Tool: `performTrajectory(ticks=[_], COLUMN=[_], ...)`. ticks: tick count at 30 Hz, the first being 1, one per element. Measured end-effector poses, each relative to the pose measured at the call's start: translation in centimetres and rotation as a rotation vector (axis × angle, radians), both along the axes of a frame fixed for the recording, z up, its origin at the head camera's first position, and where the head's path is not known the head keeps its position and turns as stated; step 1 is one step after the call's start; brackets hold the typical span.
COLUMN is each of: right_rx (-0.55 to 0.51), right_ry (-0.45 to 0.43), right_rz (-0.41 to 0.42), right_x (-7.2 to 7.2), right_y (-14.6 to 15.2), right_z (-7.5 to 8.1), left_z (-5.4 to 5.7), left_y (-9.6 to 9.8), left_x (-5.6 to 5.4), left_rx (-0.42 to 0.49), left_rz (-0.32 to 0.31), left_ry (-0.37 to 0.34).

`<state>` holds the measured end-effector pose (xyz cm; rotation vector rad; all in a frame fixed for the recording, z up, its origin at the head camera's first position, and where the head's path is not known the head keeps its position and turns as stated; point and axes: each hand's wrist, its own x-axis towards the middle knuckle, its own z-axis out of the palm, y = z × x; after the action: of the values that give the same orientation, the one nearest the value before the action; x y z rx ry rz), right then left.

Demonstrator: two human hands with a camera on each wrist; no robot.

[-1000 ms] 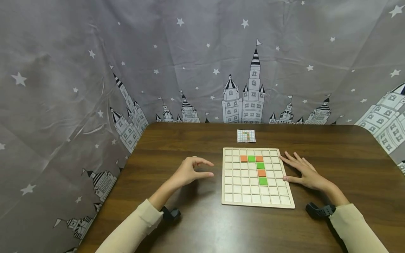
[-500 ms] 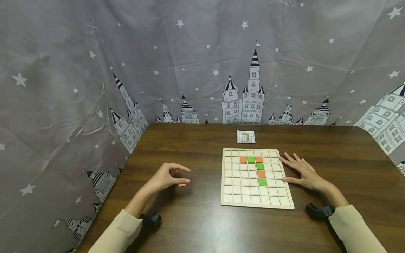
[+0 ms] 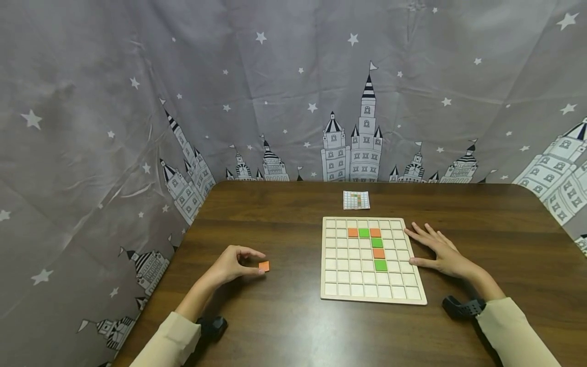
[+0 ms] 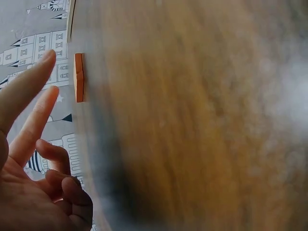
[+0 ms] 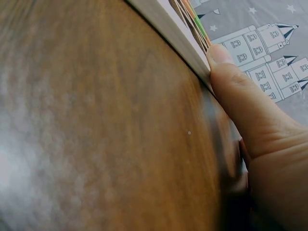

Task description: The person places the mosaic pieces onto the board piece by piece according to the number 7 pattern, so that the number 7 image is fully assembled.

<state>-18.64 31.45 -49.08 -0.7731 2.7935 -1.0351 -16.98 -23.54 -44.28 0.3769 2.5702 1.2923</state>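
Observation:
An orange square tile (image 3: 264,266) lies on the table left of the board. My left hand (image 3: 231,267) is right beside it, thumb and index finger spread apart with nothing pinched between them. In the left wrist view a gap shows between the fingertips and the orange tile (image 4: 79,78). The pale wooden grid board (image 3: 341,290) carries several orange and green tiles in a bent line. My right hand (image 3: 442,252) lies with fingers spread at the board's right edge. In the right wrist view its thumb (image 5: 240,91) touches the rim of the board (image 5: 168,36).
A small printed card (image 3: 355,200) with a coloured grid pattern lies behind the board. The brown wooden table (image 3: 293,326) ends at a grey curtain (image 3: 257,92) printed with castles and stars. A black band sits on each wrist.
My left hand has moved left and slightly down, away from the board, to the orange tile, which now shows past its fingertips. The right hand stays at the board's edge.

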Motion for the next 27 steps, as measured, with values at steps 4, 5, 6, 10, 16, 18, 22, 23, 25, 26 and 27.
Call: performTrajectory(ticks=[4,5,6,10,16,18,22,23,25,26,27], right_rx=[0.0,-0.002,-0.003,-0.003,-0.021,-0.027,-0.03,-0.029,-0.028,-0.029,-0.029], right_ry=[0.0,0.003,0.007,0.014,0.009,0.005,0.002,-0.002,-0.004,-0.001,0.002], right_rz=[-0.004,-0.004,-0.004,-0.002,0.001,0.006,0.009,0.008,0.008,0.009,0.009], right_x=[0.0,0.1,0.1,0.1,0.1,0.2,0.2,0.2,0.2,0.2,0.2], right_y=[0.0,0.0,0.0,-0.1,-0.2,-0.2,-0.1,-0.1,-0.1,-0.1,-0.1], right_z=[0.0,0.0,0.0,-0.1,-0.1,0.1,0.2,0.2,0.2,0.2,0.2], left_z=[-0.3,-0.4,-0.5,-0.7,-0.8,-0.9,-0.9,-1.0,-1.1,-1.1,-1.2], left_y=[-0.2,-0.3,-0.3,-0.5,-0.6,-0.6,-0.6,-0.6,-0.6,-0.6,-0.6], left_x=[0.0,-0.1,-0.1,-0.1,0.0,0.0,0.0,0.0,-0.1,-0.1,-0.1], left_rx=[0.002,0.001,-0.004,-0.031,-0.088,-0.084,-0.078,-0.081,-0.091,-0.099,-0.109], left_rz=[-0.008,-0.01,-0.007,0.012,0.042,0.04,0.024,0.02,0.014,0.011,0.009], left_ry=[0.006,0.007,0.01,0.01,0.018,0.017,0.028,0.03,0.037,0.042,0.049])
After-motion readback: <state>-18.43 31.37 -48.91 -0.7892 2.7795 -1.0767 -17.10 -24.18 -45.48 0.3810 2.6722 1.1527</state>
